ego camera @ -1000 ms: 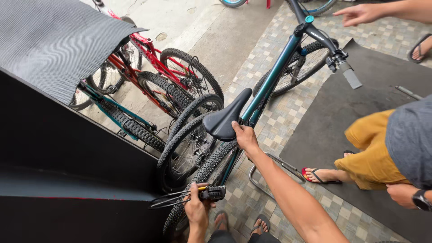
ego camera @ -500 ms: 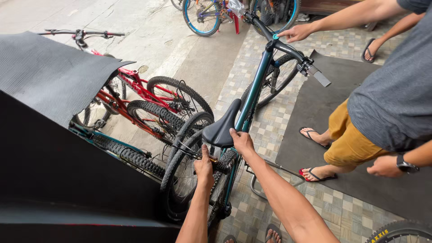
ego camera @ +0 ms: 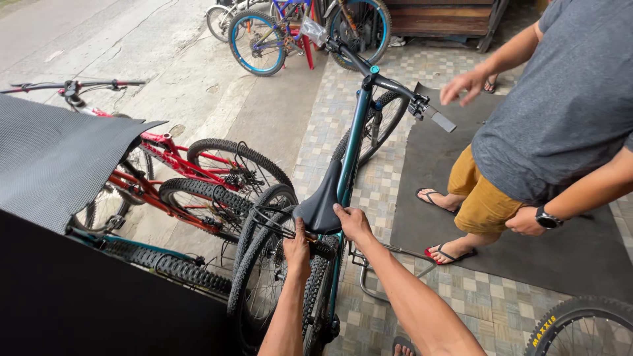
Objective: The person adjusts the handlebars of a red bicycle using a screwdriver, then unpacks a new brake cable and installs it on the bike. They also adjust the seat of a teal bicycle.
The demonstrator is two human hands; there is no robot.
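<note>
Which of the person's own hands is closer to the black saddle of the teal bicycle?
Right. The right hand touches the rear edge of the saddle. The left hand is lower, just under the saddle, gripping something dark there.

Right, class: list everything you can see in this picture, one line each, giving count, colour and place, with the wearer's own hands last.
Teal bicycle: one, centre, upright, front wheel away from camera.
Saddle: one, black, on the teal bicycle.
Red bicycle: one, left of the teal one.
Blue-rimmed bicycles: at least two, top centre; exact count unclear.
Ribbed mat: one, dark grey, left, draped over a black surface.
Floor mat: one, black, right, on tiled floor.
Other person: one, grey shirt, mustard shorts, red sandals, wristwatch, standing on the floor mat.
Tyre: one, black, bottom right corner.
Left hand: below the saddle, at the rear wheel.
Right hand: on the saddle's rear edge.
</note>
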